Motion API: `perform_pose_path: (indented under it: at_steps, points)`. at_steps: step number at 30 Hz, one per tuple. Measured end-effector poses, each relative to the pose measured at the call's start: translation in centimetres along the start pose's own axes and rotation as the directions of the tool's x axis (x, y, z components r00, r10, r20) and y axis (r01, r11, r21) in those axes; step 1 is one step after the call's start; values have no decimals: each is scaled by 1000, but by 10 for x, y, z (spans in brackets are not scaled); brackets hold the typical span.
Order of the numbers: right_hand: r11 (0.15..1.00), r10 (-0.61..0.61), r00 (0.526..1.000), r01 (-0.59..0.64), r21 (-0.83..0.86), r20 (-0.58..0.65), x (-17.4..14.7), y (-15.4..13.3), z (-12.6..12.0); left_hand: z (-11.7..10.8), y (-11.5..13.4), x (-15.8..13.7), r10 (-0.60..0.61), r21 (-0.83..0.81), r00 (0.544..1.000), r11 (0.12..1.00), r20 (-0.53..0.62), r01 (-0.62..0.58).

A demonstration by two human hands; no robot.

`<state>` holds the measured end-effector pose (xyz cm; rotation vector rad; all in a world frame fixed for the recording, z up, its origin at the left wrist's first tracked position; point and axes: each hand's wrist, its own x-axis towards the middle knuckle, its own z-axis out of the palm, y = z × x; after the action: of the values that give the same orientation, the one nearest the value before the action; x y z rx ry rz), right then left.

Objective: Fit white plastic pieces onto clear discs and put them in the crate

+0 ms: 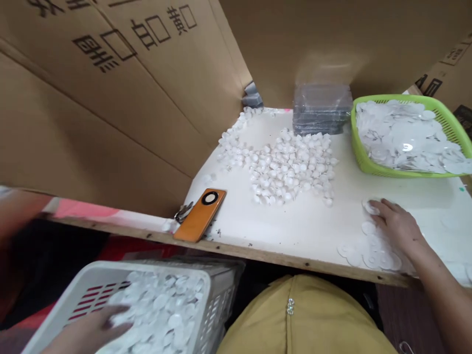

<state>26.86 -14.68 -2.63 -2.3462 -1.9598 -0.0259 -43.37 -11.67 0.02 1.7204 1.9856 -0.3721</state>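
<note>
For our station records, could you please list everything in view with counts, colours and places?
Table: 1, white, centre-right
Cardboard panels: several, brown, left and back
Wrapped stack: 1, grey, table's rear
Grey blocks: uncountable, grey, rear corner
Small pieces: many, white, mid-table
Phone: 1, orange, front table edge
Metal bits: uncountable, silvery, beside phone
Basket: 1, green, table's right rear
Flat discs: many, whitish, basket and table's right
Crate: 1, white, lower left
Crate pieces: many, white, inside crate
Blurred shape: 1, unclear, left edge
Garment: 1, mustard, bottom centre
Left grip: 1, bare, at crate pieces
Right grip: 1, bare, touching disc
</note>
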Motion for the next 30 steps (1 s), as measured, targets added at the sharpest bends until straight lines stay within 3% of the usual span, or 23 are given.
perform_pose_path:
  at_steps: [2,4,6,8,10,11,15,18,23,27,30]
  points:
    - [995,-92,995,91,-43,-25,-1,-18,1,-9,60,-6,70,-6,984,997,-162,-72]
    - [987,-151,988,148,-68,-44,-2,-31,3,-18,137,-4,242,-35,927,964,-287,-263]
    - [979,-199,977,195,-59,-76,-1,-39,5,-19,213,7,396,-59,823,888,-408,-456]
    - [974,-228,967,227,-27,-110,1,-43,5,-13,275,23,574,27,684,774,-450,-632]
    - [975,-216,968,222,31,-130,2,-46,1,-4,319,40,693,155,593,694,-410,-703]
    - [976,-191,972,204,82,-140,2,-48,-2,0,334,49,729,218,572,669,-376,-710]
    - [909,41,998,-19,416,-44,-5,-56,-14,5,356,70,767,347,565,642,-305,-684]
    - [714,137,980,-199,671,145,-9,-67,-17,6,354,66,763,217,566,638,-313,-739]
    - [358,36,934,-345,868,357,-5,-100,-20,31,363,41,797,-253,555,501,-238,-827]
    - [189,-72,866,-474,860,494,2,-127,-19,54,381,37,838,-188,517,487,-174,-853]
    - [182,-87,815,-553,813,573,9,-140,-15,57,387,43,845,-155,514,493,-150,-856]
